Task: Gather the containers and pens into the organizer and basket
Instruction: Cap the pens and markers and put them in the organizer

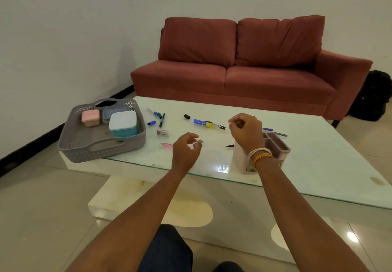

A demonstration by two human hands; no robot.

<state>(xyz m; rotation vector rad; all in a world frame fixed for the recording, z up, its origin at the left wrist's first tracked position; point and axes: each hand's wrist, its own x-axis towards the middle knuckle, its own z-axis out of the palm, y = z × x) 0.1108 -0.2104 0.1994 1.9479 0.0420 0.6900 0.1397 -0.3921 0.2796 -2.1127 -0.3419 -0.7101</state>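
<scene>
Left hand [186, 146] hovers over the counter [318, 165], fingers loosely curled, empty; right hand [246, 130] fisted above the organizer [277, 146], contents unclear.

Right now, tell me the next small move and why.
Probably lower the left hand onto the pink pen lying just beside it on the glass table and pick it up. The three containers already sit in the basket, while pens are scattered outside the organizer.
</scene>
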